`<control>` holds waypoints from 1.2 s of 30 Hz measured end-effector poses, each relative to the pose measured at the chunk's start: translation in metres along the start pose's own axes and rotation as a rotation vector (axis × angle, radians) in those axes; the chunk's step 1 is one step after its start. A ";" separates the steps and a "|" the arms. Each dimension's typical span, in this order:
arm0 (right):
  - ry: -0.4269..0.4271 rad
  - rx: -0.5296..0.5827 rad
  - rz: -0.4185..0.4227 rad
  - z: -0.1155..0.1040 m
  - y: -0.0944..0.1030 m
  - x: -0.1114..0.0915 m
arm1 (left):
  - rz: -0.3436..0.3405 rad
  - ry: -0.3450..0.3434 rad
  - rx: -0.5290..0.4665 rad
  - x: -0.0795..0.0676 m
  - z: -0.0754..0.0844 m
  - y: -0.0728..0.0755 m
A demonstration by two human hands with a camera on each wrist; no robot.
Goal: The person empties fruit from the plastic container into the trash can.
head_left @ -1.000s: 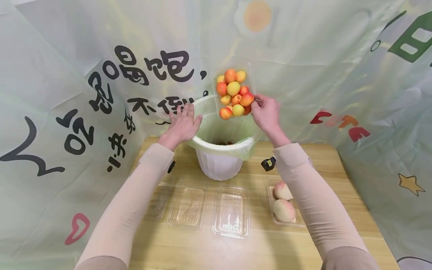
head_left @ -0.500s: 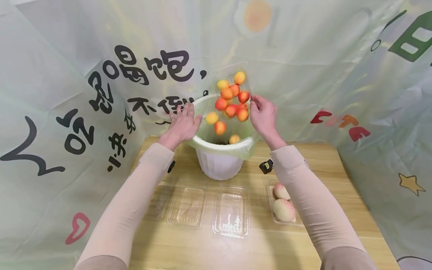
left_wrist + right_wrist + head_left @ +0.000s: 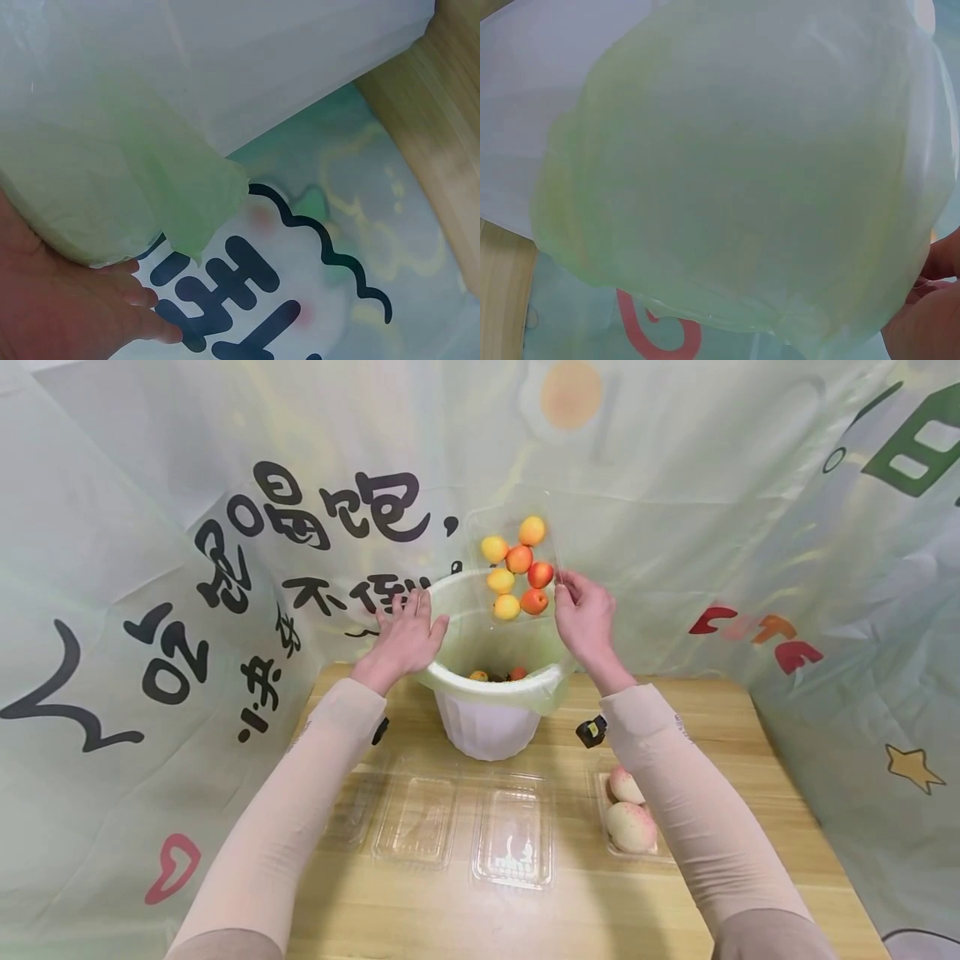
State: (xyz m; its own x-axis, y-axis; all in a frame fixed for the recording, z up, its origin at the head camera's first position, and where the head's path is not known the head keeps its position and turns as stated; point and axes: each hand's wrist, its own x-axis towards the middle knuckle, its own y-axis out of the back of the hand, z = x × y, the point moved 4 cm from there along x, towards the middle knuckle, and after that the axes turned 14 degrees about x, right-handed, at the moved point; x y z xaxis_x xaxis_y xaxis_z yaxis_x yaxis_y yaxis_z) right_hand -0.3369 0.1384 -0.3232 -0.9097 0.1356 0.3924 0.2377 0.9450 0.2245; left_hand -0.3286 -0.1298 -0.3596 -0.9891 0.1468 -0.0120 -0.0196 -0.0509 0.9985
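Note:
My right hand (image 3: 588, 618) pinches the right edge of a clear plastic tray (image 3: 498, 518), tilted over a white bin (image 3: 491, 727). Several small orange and yellow fruits, apricot-like, are still in the tray, among them a red-orange fruit (image 3: 540, 574). A pale green bag (image 3: 555, 689) lines the bin and folds over its rim. More fruit (image 3: 517, 673) shows at the bottom inside. My left hand (image 3: 407, 631) rests on the bin's left rim with straight fingers; in the left wrist view, this hand (image 3: 67, 300) touches the bag-covered rim. The right wrist view shows mostly bag, with fingertips at the edge.
On the wooden table (image 3: 570, 910) in front of the bin lie clear plastic containers, one at the middle (image 3: 513, 835) and another to its left (image 3: 416, 818). A clear container with peaches (image 3: 630, 827) stands at the right, partly behind my right forearm. Printed curtains (image 3: 750, 527) enclose the table.
The tray in my right hand has tipped more steeply, and several fruits have dropped from it into the bin. Fewer fruits are left in the tray. My left hand has not moved.

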 end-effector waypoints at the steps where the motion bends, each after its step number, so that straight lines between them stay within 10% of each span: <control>1: 0.004 0.005 0.003 0.000 0.000 0.000 | -0.002 0.000 0.002 0.000 0.000 0.000; 36: 0.062 0.133 0.052 0.007 -0.002 -0.011 | -0.002 -0.002 -0.002 0.000 -0.001 -0.001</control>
State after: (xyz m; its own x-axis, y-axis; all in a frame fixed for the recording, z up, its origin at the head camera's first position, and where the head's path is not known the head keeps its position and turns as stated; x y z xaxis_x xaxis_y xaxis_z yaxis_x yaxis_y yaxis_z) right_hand -0.3295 0.1374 -0.3341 -0.8737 0.1710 0.4554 0.2334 0.9688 0.0839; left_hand -0.3287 -0.1309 -0.3605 -0.9887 0.1493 -0.0138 -0.0219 -0.0530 0.9984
